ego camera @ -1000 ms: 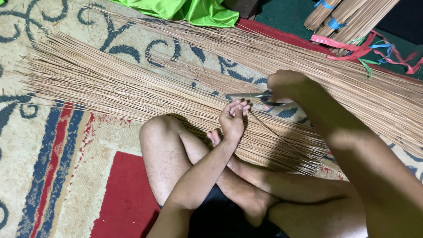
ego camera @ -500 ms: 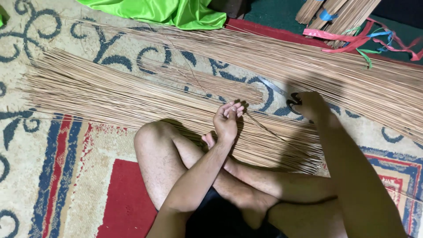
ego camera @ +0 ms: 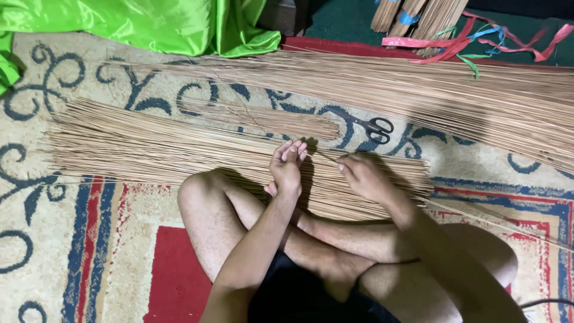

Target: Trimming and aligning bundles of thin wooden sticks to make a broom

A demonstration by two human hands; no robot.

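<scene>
Our right hand (ego camera: 366,176) has returned from the far sticks, exposing scissors (ego camera: 373,126); both it and our left hand (ego camera: 287,164) now pinch one stick (ego camera: 323,157).

R hand (ego camera: 365,176) now back beside L hand (ego camera: 287,164) over the sticks (ego camera: 179,149); scissors (ego camera: 373,127) uncovered.

Black scissors (ego camera: 372,126) lie on the patterned rug (ego camera: 36,239) (green cloth (ego camera: 143,24) beyond).

No packages, labels, signs, screens.
</scene>
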